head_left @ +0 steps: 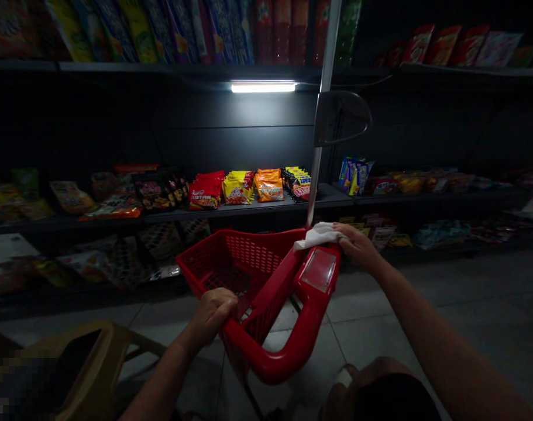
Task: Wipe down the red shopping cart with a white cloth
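Clenching the rim of one red plastic shopping basket [266, 356], the left hand [211, 316] is curling over its edge, while the right hand [358, 247] is pinning one crumpled white cloth [316, 235] against the basket's far corner, arm outstretched. The mesh-walled basket is hanging above a tile floor [371, 316], facing snack shelves [248, 209].
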`<state>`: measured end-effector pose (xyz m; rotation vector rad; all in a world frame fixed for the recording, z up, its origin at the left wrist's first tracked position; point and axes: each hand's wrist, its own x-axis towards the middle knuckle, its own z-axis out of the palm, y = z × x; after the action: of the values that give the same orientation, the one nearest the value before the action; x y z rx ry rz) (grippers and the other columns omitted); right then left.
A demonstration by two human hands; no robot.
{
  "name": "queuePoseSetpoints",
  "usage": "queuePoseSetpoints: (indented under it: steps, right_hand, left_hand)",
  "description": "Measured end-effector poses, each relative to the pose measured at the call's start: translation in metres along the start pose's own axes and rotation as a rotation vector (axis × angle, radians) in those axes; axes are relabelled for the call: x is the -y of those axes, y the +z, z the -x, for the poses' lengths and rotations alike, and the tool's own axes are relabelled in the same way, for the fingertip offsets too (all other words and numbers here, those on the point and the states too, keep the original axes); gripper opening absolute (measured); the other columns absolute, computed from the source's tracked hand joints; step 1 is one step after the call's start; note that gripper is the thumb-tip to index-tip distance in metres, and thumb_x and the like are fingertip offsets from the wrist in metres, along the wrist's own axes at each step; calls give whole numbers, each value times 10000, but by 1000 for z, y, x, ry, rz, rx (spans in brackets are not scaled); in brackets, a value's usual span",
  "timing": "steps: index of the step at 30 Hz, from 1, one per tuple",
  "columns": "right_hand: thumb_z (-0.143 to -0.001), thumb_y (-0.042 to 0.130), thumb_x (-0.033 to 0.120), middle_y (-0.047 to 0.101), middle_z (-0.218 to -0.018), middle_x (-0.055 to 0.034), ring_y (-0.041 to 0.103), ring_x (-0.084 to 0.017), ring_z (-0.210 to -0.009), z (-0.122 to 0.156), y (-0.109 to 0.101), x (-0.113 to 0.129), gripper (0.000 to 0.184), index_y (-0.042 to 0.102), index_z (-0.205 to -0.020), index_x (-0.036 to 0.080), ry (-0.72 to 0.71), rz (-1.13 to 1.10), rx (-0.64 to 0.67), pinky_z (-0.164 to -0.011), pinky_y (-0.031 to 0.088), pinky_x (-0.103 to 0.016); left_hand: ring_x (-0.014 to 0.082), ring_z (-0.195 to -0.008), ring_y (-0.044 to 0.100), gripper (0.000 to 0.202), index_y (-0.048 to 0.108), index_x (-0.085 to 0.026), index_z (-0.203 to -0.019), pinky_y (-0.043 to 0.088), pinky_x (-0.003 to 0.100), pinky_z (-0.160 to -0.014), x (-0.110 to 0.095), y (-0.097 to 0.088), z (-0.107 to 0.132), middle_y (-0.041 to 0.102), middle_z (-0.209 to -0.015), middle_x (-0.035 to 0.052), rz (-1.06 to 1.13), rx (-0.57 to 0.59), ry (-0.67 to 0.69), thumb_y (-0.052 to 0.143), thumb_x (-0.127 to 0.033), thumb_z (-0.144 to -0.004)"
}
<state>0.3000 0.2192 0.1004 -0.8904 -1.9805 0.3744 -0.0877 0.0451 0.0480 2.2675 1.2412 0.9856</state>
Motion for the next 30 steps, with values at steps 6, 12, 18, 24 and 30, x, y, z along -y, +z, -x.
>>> queuePoseSetpoints:
  steps: [6, 12, 18, 24, 30]
  right_hand:
    - [-799, 459, 325, 732, -916, -45, 646, -220, -859, -35, -7, -19, 332, 712, -948, 170, 241, 25, 153, -817, 509, -313]
    - [-787, 560, 284, 737, -970, -67, 657, -216, -934, -37, -8, 16, 215, 760, -815, 209, 110, 413, 411, -833, 483, -268]
    - [-650, 709, 276, 726, -836, -119, 684, -256, -766, -50, 5, 45, 71, 720, -597, 231, 190, 739, 561, -711, 474, -344]
    - [-735, 591, 344, 703, -726, -85, 649, -202, -701, -45, -1, 29, 206, 690, -634, 195, 370, 592, 452, -662, 440, -292]
    - [-875, 393, 520, 697, -856, -57, 631, -202, -771, 16, 19, 3, 429, 639, -972, 182, 380, -133, -323, -693, 508, -300]
  left_hand:
    - [155, -652, 574, 531, 560, -194, -544, 442, 280, -740, 0, 2, 1, 633, -596, 26, -26, -15, -51, 247, -296, -961]
    - [162, -660, 565, 564, 576, -194, -550, 435, 291, -733, 3, -3, 9, 620, -598, 34, 4, -15, -41, 213, -298, -970]
    - [154, -667, 578, 545, 593, -192, -557, 429, 289, -751, 4, -7, 10, 628, -600, 27, 107, 13, -24, 248, -271, -972]
    - [155, -678, 569, 535, 575, -193, -549, 427, 287, -743, 2, -4, 1, 627, -620, 31, 76, -20, -42, 252, -266, -969]
    - [157, -678, 570, 536, 575, -194, -548, 426, 294, -759, 7, -1, -4, 630, -617, 24, 60, -16, -24, 249, -280, -965]
